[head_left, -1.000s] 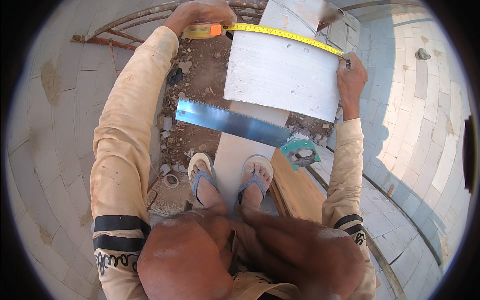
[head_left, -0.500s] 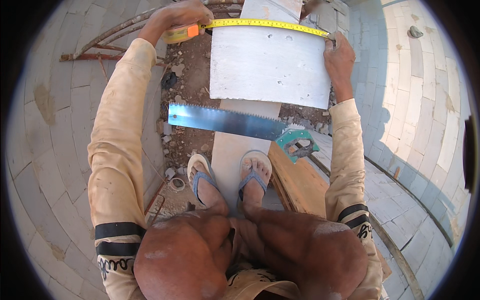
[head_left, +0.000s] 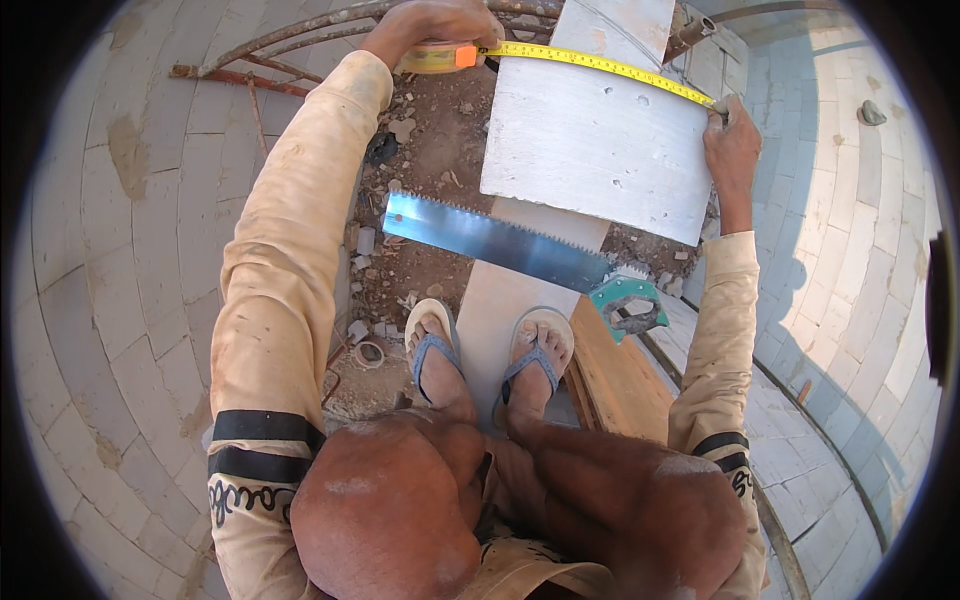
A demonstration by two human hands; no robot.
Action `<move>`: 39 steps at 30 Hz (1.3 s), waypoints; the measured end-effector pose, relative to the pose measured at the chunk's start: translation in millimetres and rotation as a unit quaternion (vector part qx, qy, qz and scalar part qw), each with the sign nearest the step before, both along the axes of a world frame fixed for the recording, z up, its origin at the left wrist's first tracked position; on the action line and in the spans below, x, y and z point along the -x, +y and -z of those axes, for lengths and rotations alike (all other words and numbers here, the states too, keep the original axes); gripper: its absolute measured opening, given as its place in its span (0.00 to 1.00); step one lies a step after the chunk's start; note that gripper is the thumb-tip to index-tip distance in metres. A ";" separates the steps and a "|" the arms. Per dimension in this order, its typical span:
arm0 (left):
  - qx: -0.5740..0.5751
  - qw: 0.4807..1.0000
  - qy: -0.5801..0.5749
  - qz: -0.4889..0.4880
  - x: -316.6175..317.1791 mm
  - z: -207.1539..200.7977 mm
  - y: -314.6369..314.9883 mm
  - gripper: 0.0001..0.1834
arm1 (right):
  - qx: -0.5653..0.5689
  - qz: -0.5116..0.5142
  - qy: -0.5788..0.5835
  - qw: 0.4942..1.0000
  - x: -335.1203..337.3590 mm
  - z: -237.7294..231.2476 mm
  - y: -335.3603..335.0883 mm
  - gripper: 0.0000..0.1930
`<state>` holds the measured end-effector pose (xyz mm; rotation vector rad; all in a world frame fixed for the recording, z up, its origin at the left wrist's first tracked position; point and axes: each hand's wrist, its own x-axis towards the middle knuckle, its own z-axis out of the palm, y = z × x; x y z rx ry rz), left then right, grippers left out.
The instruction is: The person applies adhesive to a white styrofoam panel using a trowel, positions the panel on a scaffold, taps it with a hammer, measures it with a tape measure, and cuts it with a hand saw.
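Note:
A yellow tape measure [head_left: 600,68] is stretched across the far part of a white block [head_left: 598,140]. My left hand [head_left: 440,25] grips its case, which has an orange button, just off the block's left edge. At the right edge, my right hand [head_left: 733,145] is closed on the end of the blade. Nearer to me lies a handsaw [head_left: 500,238] with a green handle, its teeth facing away from me. It rests across a pale plank [head_left: 490,300] that runs beneath the block.
My sandalled feet [head_left: 535,355] stand on and beside the pale plank. Brown wooden boards [head_left: 625,370] lie to the right. Rusty metal bars [head_left: 290,40] are at the far left. Rubble [head_left: 440,130] covers the ground far below. Block walls [head_left: 150,300] rise on both sides.
The whole view has shifted, so the block, saw and both hands appear farther right and slightly tilted. Both hands keep their hold on the stretched tape measure.

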<state>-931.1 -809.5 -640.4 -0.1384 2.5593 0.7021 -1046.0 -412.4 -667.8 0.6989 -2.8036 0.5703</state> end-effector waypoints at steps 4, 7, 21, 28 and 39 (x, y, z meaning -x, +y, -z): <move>-0.006 1.000 -0.001 -0.003 -0.5 0.0 1.7 0.22 | -0.005 -0.002 0.002 1.000 2.0 0.9 2.1 0.06; -0.010 1.000 -0.003 -0.006 -2.6 1.6 1.8 0.22 | 0.000 -0.009 -0.003 1.000 -0.6 2.4 4.4 0.06; -0.032 0.999 -0.010 -0.028 -18.5 4.1 8.3 0.23 | -0.001 -0.040 -0.005 0.999 -13.1 -1.6 14.3 0.06; -0.045 0.998 -0.015 -0.035 -34.4 5.9 14.7 0.24 | 0.005 -0.039 -0.038 0.999 -31.1 -5.3 23.4 0.07; -0.067 0.995 -0.056 -0.042 -64.0 -2.5 34.1 0.20 | -0.007 -0.051 -0.044 0.998 -57.7 -5.7 40.9 0.05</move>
